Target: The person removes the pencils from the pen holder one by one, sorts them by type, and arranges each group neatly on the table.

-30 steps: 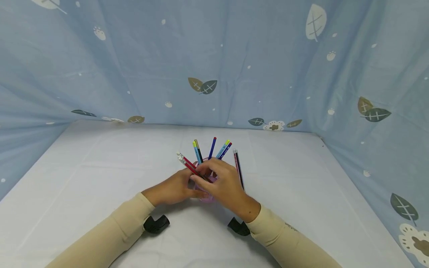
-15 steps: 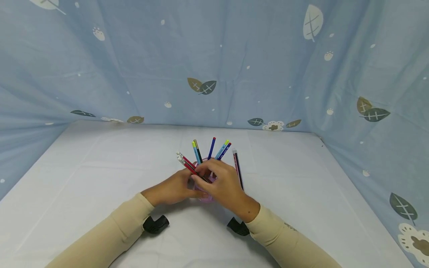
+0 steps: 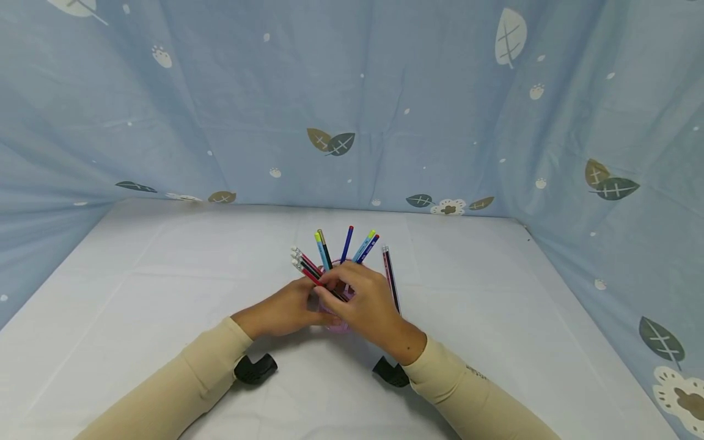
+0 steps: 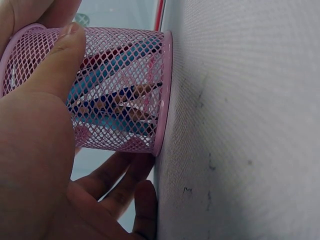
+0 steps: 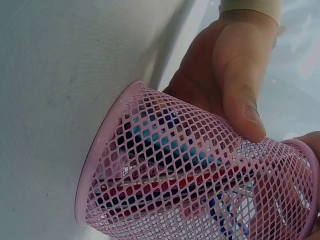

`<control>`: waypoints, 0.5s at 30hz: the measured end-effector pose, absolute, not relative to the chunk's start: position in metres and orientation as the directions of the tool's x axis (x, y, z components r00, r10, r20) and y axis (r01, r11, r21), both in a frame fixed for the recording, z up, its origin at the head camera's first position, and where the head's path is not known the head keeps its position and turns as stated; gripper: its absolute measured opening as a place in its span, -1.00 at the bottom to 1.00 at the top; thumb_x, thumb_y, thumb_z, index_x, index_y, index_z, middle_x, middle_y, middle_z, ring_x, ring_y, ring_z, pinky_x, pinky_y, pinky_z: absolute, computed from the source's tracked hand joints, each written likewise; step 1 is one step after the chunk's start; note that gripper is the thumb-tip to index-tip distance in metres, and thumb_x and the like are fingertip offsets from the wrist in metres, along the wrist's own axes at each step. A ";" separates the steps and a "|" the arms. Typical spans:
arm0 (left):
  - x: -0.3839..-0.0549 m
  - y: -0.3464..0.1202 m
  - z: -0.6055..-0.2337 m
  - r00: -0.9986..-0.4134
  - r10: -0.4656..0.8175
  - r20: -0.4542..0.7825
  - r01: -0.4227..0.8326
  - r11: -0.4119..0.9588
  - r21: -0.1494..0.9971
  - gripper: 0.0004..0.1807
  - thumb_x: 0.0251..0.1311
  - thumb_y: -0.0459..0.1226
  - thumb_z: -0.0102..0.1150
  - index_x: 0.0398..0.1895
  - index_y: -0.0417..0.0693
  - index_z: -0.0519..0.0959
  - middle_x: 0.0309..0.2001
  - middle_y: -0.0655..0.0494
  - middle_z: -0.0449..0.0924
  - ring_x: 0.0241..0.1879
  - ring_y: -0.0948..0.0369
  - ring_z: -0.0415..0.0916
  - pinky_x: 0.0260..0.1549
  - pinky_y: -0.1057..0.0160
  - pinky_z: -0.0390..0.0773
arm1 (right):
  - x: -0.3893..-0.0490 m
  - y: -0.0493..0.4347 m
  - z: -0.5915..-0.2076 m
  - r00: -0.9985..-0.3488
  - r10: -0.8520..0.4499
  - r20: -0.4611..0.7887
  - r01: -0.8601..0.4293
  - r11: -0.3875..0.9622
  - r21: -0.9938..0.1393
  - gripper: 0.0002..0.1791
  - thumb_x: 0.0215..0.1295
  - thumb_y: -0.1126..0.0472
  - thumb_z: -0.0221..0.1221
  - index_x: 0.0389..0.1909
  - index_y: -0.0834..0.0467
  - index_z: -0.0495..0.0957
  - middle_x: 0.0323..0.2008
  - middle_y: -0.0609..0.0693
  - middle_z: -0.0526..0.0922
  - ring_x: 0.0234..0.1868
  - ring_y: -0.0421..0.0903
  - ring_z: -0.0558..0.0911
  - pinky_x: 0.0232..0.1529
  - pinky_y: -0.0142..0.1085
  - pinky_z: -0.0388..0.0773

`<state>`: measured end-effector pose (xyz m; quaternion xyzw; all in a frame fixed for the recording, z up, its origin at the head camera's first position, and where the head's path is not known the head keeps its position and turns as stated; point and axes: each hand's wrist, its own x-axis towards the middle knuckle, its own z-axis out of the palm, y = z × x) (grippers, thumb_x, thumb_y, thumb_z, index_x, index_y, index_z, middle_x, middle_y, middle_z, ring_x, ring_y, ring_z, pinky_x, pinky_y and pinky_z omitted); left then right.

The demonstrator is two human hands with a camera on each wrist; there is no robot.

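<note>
A pink mesh pencil cup (image 4: 120,55) stands upright on the table, and my left hand (image 3: 283,308) grips its side, thumb across the mesh. My right hand (image 3: 371,302) is over the cup's mouth, pinching several red-and-black pencils (image 3: 308,267) whose white eraser ends stick out to the left. Behind my fingers, light blue pencils (image 3: 321,249) and dark blue pencils (image 3: 346,244) rise from the cup and fan outward. Through the mesh in the right wrist view, red and dark pencil shafts (image 5: 165,187) show inside. My right hand hides much of the rim in the head view.
Just right of my right hand lie dark striped pencils (image 3: 391,275) on the white table (image 3: 467,293). A black curved piece (image 3: 256,369) sits by my left wrist, another (image 3: 392,372) by my right. A blue leaf-print curtain (image 3: 412,91) hangs behind and at the sides.
The eraser ends of the pencils in my right hand have spread apart, and a darker shaft now shows among them. My left hand and the cup have stayed in place.
</note>
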<state>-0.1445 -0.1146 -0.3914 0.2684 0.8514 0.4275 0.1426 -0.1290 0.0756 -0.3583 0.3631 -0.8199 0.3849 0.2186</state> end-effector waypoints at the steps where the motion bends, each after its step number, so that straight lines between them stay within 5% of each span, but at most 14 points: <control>1: -0.144 -0.115 -0.392 -0.815 0.579 -0.013 0.336 0.491 0.804 -0.13 0.14 0.06 0.40 0.49 0.07 0.27 0.38 0.20 0.43 0.36 0.19 0.39 0.39 -0.02 0.35 | -0.129 0.076 -0.359 -0.638 -0.429 0.639 -0.765 0.442 -0.468 -0.90 0.20 0.23 0.39 -0.30 0.15 0.69 -0.36 -0.07 0.69 -0.38 -0.24 0.58 -0.40 -0.50 0.54; 15: -0.144 -0.114 -0.390 -0.825 0.565 -0.034 0.294 0.479 0.827 -0.13 0.10 0.06 0.43 0.45 0.05 0.30 0.39 0.19 0.41 0.39 0.16 0.35 0.42 -0.03 0.31 | -0.132 0.080 -0.354 -0.663 -0.430 0.612 -0.747 0.333 -0.575 -0.93 0.29 0.30 0.30 -0.25 0.20 0.65 -0.36 -0.03 0.66 -0.41 -0.22 0.53 -0.42 -0.44 0.57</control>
